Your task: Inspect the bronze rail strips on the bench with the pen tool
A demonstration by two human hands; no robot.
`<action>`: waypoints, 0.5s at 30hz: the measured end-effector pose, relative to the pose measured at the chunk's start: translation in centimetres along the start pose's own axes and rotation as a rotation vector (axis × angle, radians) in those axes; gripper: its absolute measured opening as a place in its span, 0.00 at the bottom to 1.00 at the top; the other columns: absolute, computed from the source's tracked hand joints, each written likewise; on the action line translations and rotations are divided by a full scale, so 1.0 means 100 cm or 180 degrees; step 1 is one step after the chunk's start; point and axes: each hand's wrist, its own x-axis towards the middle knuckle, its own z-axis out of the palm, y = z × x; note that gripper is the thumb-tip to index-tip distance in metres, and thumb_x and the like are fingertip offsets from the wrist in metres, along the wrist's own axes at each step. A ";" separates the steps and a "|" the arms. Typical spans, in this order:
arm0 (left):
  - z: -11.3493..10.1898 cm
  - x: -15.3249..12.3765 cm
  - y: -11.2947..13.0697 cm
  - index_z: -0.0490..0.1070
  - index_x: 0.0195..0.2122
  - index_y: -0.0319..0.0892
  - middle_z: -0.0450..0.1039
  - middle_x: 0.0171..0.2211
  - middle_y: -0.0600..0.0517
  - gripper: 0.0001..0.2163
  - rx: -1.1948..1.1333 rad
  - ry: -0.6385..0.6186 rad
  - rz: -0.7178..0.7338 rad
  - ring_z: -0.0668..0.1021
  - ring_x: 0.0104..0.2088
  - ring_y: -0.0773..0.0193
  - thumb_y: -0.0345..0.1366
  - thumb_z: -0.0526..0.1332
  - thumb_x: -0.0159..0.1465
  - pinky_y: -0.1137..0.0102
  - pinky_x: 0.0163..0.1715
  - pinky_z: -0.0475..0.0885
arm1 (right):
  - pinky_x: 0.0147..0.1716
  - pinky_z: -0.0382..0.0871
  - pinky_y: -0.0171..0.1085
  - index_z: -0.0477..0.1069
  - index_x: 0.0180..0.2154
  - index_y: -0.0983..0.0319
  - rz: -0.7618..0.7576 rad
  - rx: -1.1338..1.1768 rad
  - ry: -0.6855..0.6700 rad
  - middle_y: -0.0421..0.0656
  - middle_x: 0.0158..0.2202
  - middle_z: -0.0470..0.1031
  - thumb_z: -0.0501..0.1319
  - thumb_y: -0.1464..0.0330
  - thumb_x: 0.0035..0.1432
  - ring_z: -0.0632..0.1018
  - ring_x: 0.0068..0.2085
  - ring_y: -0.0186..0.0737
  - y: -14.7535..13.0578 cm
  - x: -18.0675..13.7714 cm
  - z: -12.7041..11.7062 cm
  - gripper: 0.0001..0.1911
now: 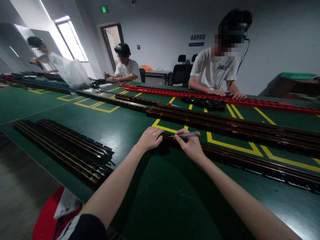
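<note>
My left hand (150, 138) is closed over the near end of a long dark strip with copper-coloured rails (225, 150), which looks like model railway track. In my right hand (191, 146) is a small screwdriver (188, 134) with a clear purplish handle. Its thin shaft points left, toward the strip beside my left fingers. The exact spot where the tip meets the strip is too small and dark to make out.
Several dark track pieces (60, 146) lie at the left on the green table (160, 200). Beyond my hands run more long tracks (225, 125), a black part (205, 102) and a red frame (262, 103). Across the table a person (215, 71) works; two others are farther left.
</note>
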 end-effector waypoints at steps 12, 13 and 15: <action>-0.003 0.000 0.002 0.71 0.46 0.39 0.75 0.45 0.43 0.17 0.0045 -0.0099 -0.0052 0.75 0.46 0.53 0.29 0.53 0.57 0.59 0.50 0.67 | 0.35 0.70 0.42 0.68 0.30 0.59 0.0028 0.0077 -0.0007 0.41 0.30 0.75 0.57 0.65 0.58 0.77 0.33 0.41 0.005 -0.004 -0.006 0.06; -0.002 0.000 0.002 0.71 0.46 0.39 0.75 0.45 0.43 0.17 0.0062 -0.0102 -0.0061 0.75 0.46 0.54 0.28 0.53 0.57 0.59 0.50 0.67 | 0.35 0.70 0.42 0.68 0.30 0.59 0.0046 0.0092 -0.0010 0.41 0.30 0.75 0.58 0.65 0.58 0.77 0.33 0.41 0.005 -0.004 -0.006 0.06; -0.002 0.001 0.002 0.71 0.46 0.40 0.75 0.45 0.44 0.17 0.0087 -0.0106 -0.0063 0.75 0.46 0.54 0.28 0.52 0.57 0.60 0.50 0.67 | 0.35 0.70 0.42 0.68 0.31 0.59 0.0075 0.0099 -0.0019 0.42 0.30 0.75 0.58 0.65 0.58 0.76 0.33 0.41 0.005 -0.005 -0.007 0.05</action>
